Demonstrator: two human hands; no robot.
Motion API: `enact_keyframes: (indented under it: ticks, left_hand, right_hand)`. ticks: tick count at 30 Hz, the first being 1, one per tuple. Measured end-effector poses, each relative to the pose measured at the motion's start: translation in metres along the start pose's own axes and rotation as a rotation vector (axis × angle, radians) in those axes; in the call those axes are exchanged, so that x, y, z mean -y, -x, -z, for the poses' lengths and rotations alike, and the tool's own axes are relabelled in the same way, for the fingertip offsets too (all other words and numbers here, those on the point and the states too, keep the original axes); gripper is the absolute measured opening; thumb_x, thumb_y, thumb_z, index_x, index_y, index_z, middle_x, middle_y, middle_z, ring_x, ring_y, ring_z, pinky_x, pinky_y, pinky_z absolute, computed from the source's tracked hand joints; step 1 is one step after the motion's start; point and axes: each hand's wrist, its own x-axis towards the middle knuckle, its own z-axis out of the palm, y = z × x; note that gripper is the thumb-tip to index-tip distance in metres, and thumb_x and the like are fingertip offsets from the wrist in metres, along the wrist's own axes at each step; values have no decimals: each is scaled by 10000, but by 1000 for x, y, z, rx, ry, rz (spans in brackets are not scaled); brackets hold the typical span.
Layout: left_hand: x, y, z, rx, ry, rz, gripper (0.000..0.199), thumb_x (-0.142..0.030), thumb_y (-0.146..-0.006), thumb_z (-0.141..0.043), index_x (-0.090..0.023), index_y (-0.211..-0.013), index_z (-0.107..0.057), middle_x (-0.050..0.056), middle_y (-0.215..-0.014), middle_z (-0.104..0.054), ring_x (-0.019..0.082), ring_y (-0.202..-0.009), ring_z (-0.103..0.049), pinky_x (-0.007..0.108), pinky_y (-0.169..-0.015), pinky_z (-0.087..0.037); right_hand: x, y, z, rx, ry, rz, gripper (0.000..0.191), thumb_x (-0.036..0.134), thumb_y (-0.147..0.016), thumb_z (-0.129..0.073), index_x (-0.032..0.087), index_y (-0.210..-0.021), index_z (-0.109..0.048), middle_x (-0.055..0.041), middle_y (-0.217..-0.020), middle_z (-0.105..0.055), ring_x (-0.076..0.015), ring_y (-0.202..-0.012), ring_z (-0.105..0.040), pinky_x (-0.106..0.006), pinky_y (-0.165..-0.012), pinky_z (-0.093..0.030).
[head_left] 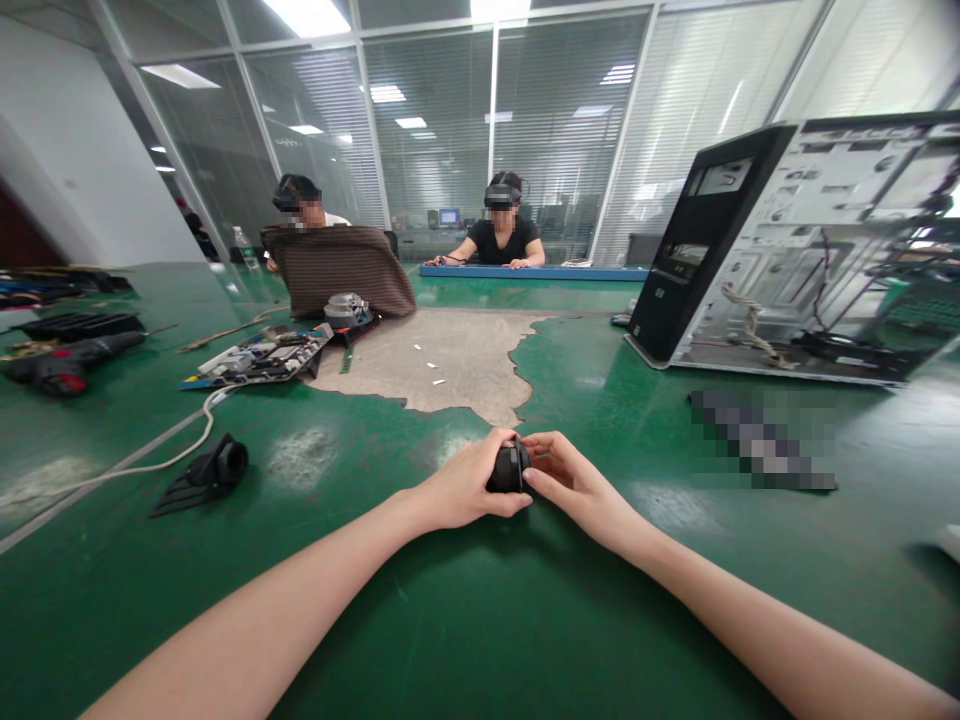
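Observation:
A small black rounded part [508, 468] is held between my two hands near the middle of the green table [420, 600]. My left hand [469, 480] wraps round its left side, thumb and fingers closed on it. From the right, my right hand [574, 480] pinches the part's right edge with bent fingers. The part's underside and some of my fingertips are hidden. To the left lies a black plastic piece with a round opening [206, 472], which neither hand touches.
An open computer case [682, 250] stands at the right, near a dark pixelated strip [757, 440]. At the left are a circuit board [262, 357], a power drill [71, 362] and a pale cable [176, 455]. Two people sit across the table, near a brown cloth [334, 265].

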Motion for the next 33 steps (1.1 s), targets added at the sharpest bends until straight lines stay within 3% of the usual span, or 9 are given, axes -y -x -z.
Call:
enact_keyframes:
  ticks: [12,18,28,33]
  left_hand:
    - [-1,0,0,-4,16,15,601,-335,-658,-597,-172,-1162,-311,79,-1013,-511,226,-875,-507,348,-752,-401]
    - [0,-1,-1,-7,5,6,588,-341,-663,-593,-173,-1153,-313,77,-1014,-509,223,-877,-499,338,-744,-403]
    - [0,0,-1,-2,-6,-1,598,-349,-670,-584,-162,-1164,-304,80,-996,-511,216,-846,-500,334,-728,-402]
    - [1,-1,-1,-7,4,2,591,-340,-668,-583,-172,-1162,-306,77,-1013,-504,223,-874,-498,335,-741,-403]
  right_hand:
    - [1,1,0,-4,-22,10,148,300,-801,-492,224,-919,-443,-18,-924,-546,-154,-863,-549,-320,-768,-457]
    - [0,0,-1,3,-5,4,219,279,-795,-499,220,-998,-437,-31,-942,-526,-163,-881,-541,-348,-800,-448]
    - [3,2,1,-2,-31,27,120,275,-810,-482,220,-909,-443,-19,-933,-525,-154,-894,-534,-314,-775,-447]
    - [0,0,0,-15,-4,11,186,281,-798,-497,215,-959,-433,-29,-943,-518,-160,-892,-529,-330,-782,-450]
